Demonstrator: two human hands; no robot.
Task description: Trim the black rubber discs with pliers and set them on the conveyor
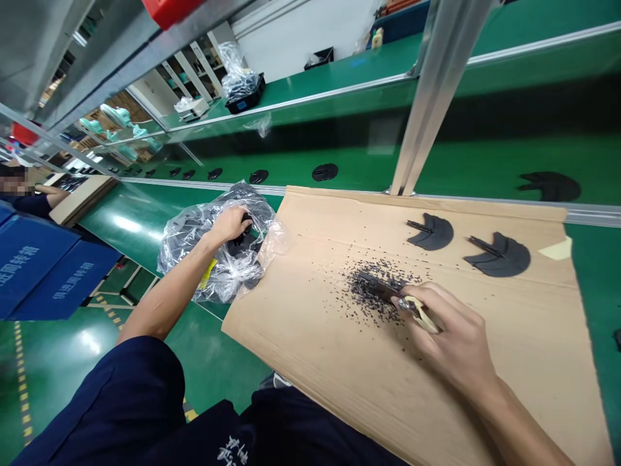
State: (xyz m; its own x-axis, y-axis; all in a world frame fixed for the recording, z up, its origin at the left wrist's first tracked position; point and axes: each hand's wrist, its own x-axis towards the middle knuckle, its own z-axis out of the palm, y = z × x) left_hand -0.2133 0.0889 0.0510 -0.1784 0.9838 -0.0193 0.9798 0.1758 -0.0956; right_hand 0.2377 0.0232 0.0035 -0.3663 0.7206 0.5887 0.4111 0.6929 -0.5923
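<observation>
My left hand [229,224] reaches into a clear plastic bag [184,236], its fingers closed around a black plastic part [241,238]. More dark parts lie in the bag, partly hidden by the crumpled film. In my right hand [451,330] is a pair of cutting pliers [381,288] with cream-coloured handles. Their dark jaws point left, over a scatter of small black scraps [366,307] on a cardboard sheet [310,362]. Two rounded black parts with thin prongs, one nearer [504,255] and one farther [433,232], lie on the cardboard beyond that hand.
Behind the bench runs a green conveyor belt [286,171] carrying several black parts, with a metal post [429,97] at its edge. Blue boxes [48,272] stand at the left, near another person's arm [53,196]. A black tray [247,97] holds bagged items on the upper shelf.
</observation>
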